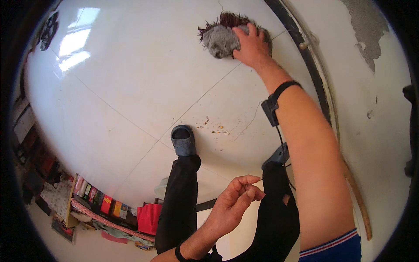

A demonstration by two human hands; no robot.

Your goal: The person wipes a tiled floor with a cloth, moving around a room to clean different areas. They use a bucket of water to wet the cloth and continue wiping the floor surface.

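Observation:
On the pale tiled floor (140, 82), a grey furry bundle (220, 39) with shaggy dark reddish-brown fibres lies near the wall. Its exact kind is unclear; it may be a mop head or plush footwear. My right hand (253, 47) grips it from above, fingers spread over its right part and hiding some of it. Closer to my body, my left hand (234, 204) is raised beside my right knee, thumb and fingers drawn together. Whether anything small is pinched there cannot be made out. Crumbs and debris (221, 130) are scattered between my feet.
A dark skirting strip (309, 62) runs along the white wall (343, 88) on the right, where a thin wooden stick (358, 199) leans. At lower left stands a shelf edge (108, 217) with boxes and a red cloth (149, 218). Black footwear (49, 31) sits far left.

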